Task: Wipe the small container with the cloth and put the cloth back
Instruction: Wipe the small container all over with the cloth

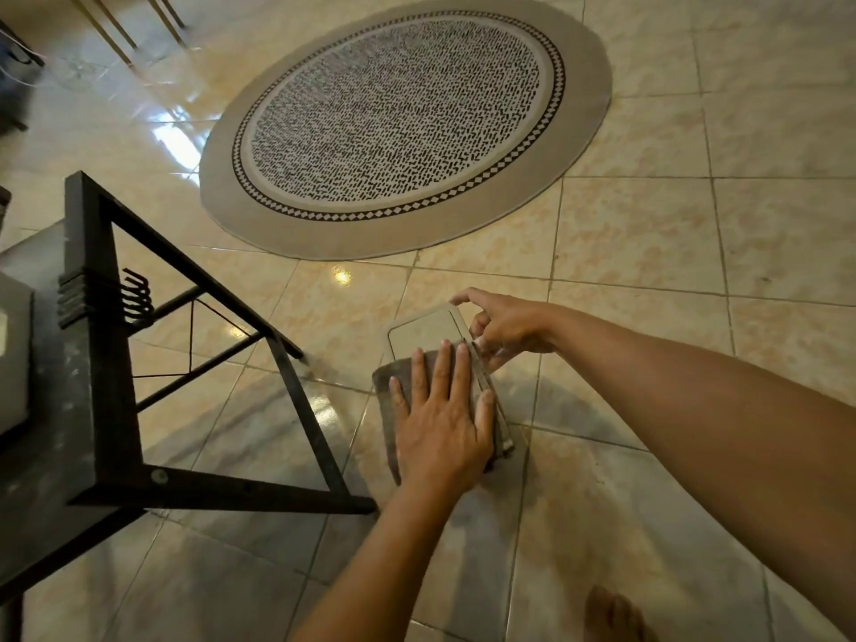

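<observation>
A small flat clear container [424, 330] is held in the air above the tiled floor, its far end uncovered. My right hand [505, 329] grips its right edge with the fingers curled around it. A grey-brown cloth [387, 391] lies over the near half of the container. My left hand [442, 421] presses flat on the cloth with the fingers spread, and hides most of it. The container's right rim [498, 410] shows beside my left thumb.
A black metal table frame [111, 363] with diagonal braces stands at the left, close to the cloth. A round patterned rug [403, 127] lies on the glossy floor tiles beyond. A bare foot [611, 616] shows at the bottom edge.
</observation>
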Action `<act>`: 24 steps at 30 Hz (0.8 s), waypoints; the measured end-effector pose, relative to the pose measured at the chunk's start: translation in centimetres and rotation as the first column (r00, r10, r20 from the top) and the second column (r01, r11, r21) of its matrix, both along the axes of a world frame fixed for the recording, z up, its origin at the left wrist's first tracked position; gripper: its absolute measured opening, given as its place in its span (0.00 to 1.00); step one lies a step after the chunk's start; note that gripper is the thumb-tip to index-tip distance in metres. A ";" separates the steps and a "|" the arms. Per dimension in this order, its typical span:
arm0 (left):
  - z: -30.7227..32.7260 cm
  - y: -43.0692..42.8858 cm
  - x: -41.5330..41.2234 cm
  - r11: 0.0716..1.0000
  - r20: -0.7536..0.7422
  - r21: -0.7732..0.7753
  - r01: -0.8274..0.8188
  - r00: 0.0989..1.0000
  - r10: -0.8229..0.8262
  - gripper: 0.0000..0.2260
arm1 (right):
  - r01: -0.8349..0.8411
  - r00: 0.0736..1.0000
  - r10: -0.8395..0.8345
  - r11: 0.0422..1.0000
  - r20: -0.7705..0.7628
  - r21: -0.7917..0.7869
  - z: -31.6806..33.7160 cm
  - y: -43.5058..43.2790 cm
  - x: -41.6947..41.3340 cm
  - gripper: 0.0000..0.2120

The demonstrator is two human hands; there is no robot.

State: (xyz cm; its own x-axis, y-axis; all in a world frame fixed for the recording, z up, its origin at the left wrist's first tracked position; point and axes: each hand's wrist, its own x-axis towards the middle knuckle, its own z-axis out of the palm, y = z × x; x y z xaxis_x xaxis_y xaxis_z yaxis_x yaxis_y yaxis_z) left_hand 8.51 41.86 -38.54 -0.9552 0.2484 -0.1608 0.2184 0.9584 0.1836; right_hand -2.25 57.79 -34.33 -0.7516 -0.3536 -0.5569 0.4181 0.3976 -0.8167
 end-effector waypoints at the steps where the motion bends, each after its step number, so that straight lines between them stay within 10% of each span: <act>1: 0.0 0.0 -1.0 1.000 -0.007 0.011 0.014 1.000 -0.014 0.28 | 0.000 1.000 0.000 1.000 0.001 0.001 0.1 -0.1 0.0 0.38; 19: 1.1 -2.2 -3.5 0.978 -0.026 0.189 -0.084 0.996 0.091 0.29 | -0.008 1.000 0.008 1.000 0.010 0.019 -0.4 -0.4 -0.3 0.37; 24: -0.3 -2.5 -0.5 0.999 -0.004 0.039 -0.035 0.999 0.035 0.28 | -0.015 0.999 0.015 1.000 0.030 -0.012 -0.5 -0.5 -0.6 0.37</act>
State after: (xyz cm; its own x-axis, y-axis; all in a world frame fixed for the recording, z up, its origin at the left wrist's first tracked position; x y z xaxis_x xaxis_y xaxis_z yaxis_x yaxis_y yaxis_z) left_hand 7.98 39.38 -38.88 -0.9641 0.2209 -0.1476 0.1856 0.9576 0.2204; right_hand -2.82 57.33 -34.82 -0.7290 -0.3715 -0.5749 0.4368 0.3941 -0.8086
